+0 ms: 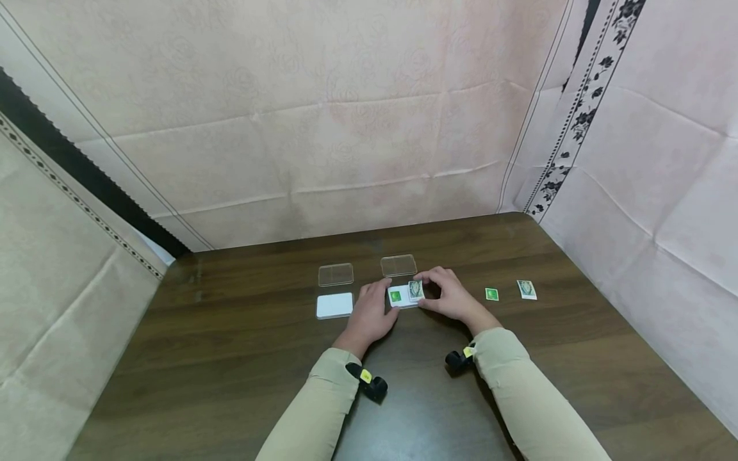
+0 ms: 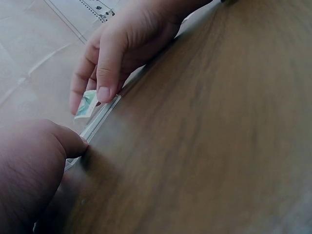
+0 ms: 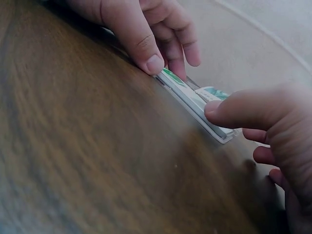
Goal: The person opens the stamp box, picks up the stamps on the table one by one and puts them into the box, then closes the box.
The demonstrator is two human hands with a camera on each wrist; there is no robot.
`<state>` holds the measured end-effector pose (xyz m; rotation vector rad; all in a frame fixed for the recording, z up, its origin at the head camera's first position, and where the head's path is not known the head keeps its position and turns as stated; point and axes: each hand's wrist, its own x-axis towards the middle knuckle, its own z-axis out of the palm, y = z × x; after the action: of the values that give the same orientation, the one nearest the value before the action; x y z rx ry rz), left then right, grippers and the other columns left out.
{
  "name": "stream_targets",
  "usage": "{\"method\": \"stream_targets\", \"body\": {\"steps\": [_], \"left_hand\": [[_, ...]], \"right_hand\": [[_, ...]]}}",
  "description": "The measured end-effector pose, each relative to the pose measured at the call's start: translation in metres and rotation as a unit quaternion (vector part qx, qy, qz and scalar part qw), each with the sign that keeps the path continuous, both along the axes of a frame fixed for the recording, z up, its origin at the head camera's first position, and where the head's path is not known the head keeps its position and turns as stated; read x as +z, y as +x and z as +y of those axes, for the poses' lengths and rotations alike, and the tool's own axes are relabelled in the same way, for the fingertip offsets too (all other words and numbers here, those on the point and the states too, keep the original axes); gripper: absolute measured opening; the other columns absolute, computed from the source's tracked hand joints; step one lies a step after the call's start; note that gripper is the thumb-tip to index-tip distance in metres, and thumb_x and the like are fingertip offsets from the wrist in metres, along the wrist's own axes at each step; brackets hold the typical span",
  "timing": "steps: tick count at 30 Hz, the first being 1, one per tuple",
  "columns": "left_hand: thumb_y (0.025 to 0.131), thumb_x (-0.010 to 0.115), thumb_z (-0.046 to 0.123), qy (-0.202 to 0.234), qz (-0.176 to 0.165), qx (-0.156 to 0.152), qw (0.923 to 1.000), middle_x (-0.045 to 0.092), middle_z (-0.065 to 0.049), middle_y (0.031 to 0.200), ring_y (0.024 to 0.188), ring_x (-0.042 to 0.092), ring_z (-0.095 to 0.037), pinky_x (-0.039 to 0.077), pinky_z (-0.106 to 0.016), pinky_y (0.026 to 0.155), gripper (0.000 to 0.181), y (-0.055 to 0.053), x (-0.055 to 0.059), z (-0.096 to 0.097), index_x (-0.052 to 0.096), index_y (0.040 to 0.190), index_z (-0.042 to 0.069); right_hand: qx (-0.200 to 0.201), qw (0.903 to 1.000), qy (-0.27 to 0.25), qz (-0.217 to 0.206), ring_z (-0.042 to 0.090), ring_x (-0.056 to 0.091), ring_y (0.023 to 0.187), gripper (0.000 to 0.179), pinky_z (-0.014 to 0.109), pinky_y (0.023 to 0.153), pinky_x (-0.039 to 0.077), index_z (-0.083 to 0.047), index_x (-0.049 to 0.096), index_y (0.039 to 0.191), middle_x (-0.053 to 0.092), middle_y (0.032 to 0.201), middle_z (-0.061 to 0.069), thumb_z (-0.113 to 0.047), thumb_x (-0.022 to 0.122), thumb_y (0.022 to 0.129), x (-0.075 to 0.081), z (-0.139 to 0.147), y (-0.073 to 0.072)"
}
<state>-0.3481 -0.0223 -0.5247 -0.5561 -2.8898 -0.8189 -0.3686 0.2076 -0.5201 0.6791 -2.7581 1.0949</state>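
A thin white slab in a clear case [image 1: 403,304] lies flat on the table, a small green stamp-like piece [image 1: 395,296] on its left part. My left hand [image 1: 369,314] holds the slab's left end, thumb at the near edge and fingers at the far one. Between the thumb and fingers of my right hand [image 1: 446,296] is a larger stamp [image 1: 415,290] with a pale green picture, over the slab's right part. The left wrist view shows this stamp [image 2: 86,104] tilted above the case. Whether its lower edge touches the slab is hard to tell.
Left of my hands lies another white slab [image 1: 334,306]. Two clear lids [image 1: 336,274] [image 1: 398,265] lie behind the slabs. To the right are a small green stamp-like piece [image 1: 492,294] and a larger stamp [image 1: 527,289]. Pale cloth [image 1: 346,128] hangs beyond the brown table [image 1: 242,358].
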Motion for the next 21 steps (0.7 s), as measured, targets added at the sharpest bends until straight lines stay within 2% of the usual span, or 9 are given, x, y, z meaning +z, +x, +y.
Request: {"method": "stream_targets", "body": {"steps": [9,21], "left_hand": [[0.096,0.069,0.028,0.001,-0.002,-0.003,1.0,0.05,-0.011,0.15,0.137,0.042,-0.032,0.039,-0.043,0.111,0.063,0.0018,0.0018,0.0003,0.043,0.15,0.007],[0.096,0.069,0.03,0.002,-0.004,0.0,1.0,0.05,-0.01,0.151,0.138,0.041,-0.031,0.039,-0.043,0.111,0.064,0.002,0.0026,0.0006,0.043,0.15,0.008]], "right_hand": [[0.003,0.9987,0.049,-0.016,0.033,0.039,0.123,0.051,0.057,0.101,0.035,-0.021,0.064,0.133,0.052,0.133,0.009,-0.025,0.079,0.085,-0.001,-0.0005,-0.0043],[0.007,0.9976,0.066,-0.02,0.036,0.034,0.132,0.05,0.062,0.107,0.029,-0.022,0.064,0.134,0.05,0.14,0.01,-0.027,0.078,0.085,-0.0026,-0.0006,-0.0075]]}}
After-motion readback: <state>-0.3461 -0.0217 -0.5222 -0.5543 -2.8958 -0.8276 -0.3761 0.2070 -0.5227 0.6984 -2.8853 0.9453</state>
